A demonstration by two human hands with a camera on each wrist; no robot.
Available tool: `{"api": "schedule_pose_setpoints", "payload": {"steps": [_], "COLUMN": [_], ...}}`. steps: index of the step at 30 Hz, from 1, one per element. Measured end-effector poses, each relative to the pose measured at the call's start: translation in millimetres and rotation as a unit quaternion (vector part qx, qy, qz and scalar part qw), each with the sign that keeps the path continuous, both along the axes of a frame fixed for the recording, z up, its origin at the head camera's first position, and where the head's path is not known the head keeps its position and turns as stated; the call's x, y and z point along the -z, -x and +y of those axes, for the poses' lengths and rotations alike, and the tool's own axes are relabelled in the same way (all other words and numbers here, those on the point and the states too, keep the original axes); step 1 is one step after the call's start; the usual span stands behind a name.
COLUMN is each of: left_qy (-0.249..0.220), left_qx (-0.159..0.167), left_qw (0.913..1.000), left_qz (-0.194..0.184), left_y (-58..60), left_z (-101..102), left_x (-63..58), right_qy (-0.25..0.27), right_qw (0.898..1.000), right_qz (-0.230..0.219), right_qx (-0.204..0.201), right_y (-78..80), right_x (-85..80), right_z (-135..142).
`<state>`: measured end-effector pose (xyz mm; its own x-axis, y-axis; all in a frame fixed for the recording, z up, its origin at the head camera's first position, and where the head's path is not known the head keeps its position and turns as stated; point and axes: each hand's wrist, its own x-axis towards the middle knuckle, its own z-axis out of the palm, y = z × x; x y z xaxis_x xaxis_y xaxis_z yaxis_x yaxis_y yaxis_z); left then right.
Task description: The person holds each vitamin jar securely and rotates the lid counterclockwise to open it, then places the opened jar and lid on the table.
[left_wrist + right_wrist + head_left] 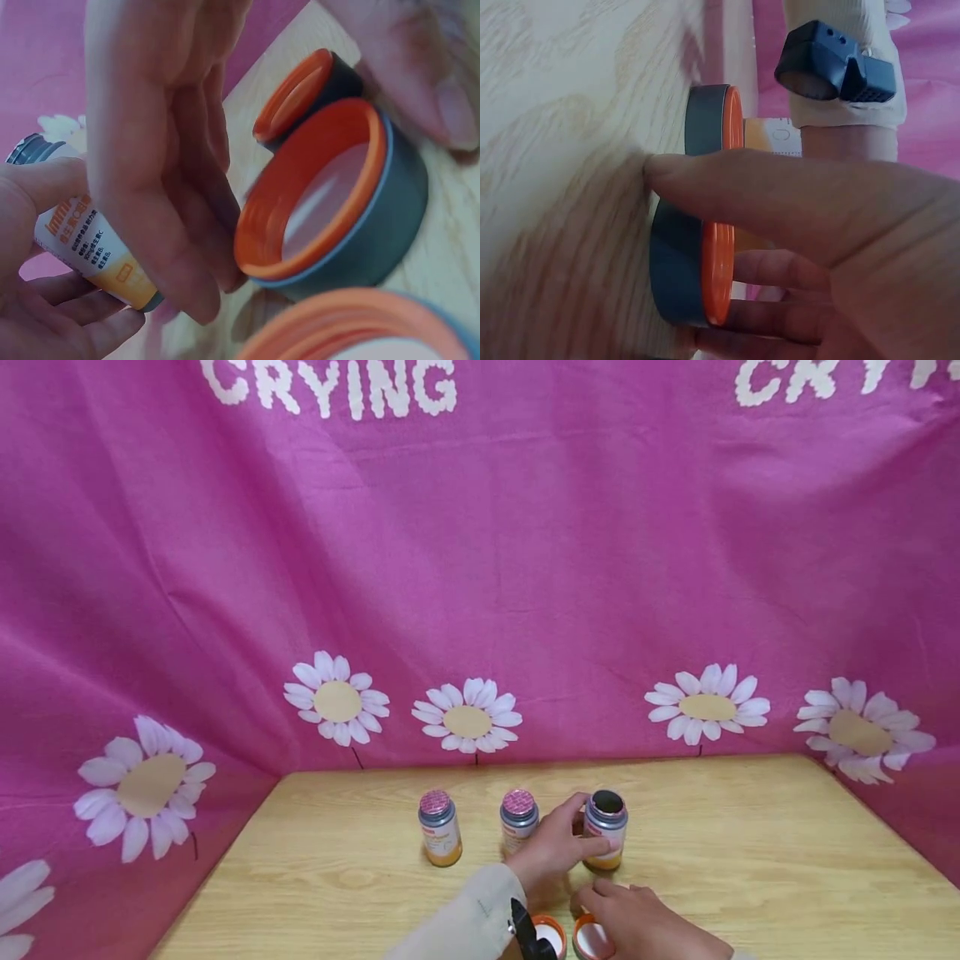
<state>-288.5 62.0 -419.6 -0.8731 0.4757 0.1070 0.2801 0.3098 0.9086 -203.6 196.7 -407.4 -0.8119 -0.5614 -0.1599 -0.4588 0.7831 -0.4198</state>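
Note:
My left hand [557, 842] grips the rightmost supplement bottle [612, 853], white and yellow-labelled with a dark open mouth. In the left wrist view that bottle [101, 232] leans between thumb and fingers. Low at the front, my right hand [641, 917] spreads over a grey screw cap [591, 941] with an orange inside, lying upturned on the table. The left wrist view has right fingertips at this cap's [405, 202] rim and the thumb apart on its far side. A second upturned cap [551, 933] lies beside it. A third cap [296, 101] shows behind.
Two more bottles, the left one [441, 839] and the middle one [516, 839], stand upright with pink foil seals; the left sleeve side is near the middle one. A wooden table [337, 893] meets a pink daisy-print cloth [525, 568]. A black camera [528, 935] sits on the left wrist.

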Motion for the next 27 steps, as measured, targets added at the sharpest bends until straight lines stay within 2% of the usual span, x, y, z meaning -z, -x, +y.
{"api": "schedule_pose_setpoints", "payload": {"steps": [2, 6, 9, 12, 15, 18, 22, 27], "left_qy": [0.000, 0.002, 0.006, 0.008, 0.006, 0.020, 0.060, 0.097], "left_qx": [-0.013, -0.028, -0.034, -0.042, -0.057, -0.067, -0.057, -0.041], "left_qw": [0.9998, 0.9993, 0.9990, 0.9983, 0.9966, 0.9950, 0.9951, 0.9940], "left_qz": [-0.012, -0.025, -0.030, -0.040, -0.060, -0.071, -0.054, -0.031], "left_y": [0.8, 3.1, 2.8, 2.3, -0.7, -7.4, -21.7, -41.1], "left_z": [-0.2, -0.1, 0.2, 1.7, -2.7, -9.2, -18.3, -32.7], "left_x": [2.2, 4.4, 8.0, 11.2, 6.8, -0.9, -9.1, -16.9], "right_qy": [0.004, 0.008, 0.010, 0.001, 0.002, 0.015, 0.026, 0.038], "right_qw": [1.000, 0.999, 0.999, 0.999, 1.000, 1.000, 0.999, 0.998], "right_qz": [0.000, 0.035, 0.042, 0.031, 0.000, 0.006, 0.025, -0.038], "right_qx": [-0.001, -0.016, -0.022, -0.015, 0.002, -0.001, -0.004, 0.027], "right_y": [-1.0, -2.6, -3.6, -4.0, -1.9, -1.8, -4.7, -5.7], "right_x": [-0.4, -1.2, 0.2, 1.7, 0.3, -0.7, -1.4, 0.0], "right_z": [0.0, -0.4, -1.3, -1.2, -4.6, -7.0, -7.1, -4.8]}}
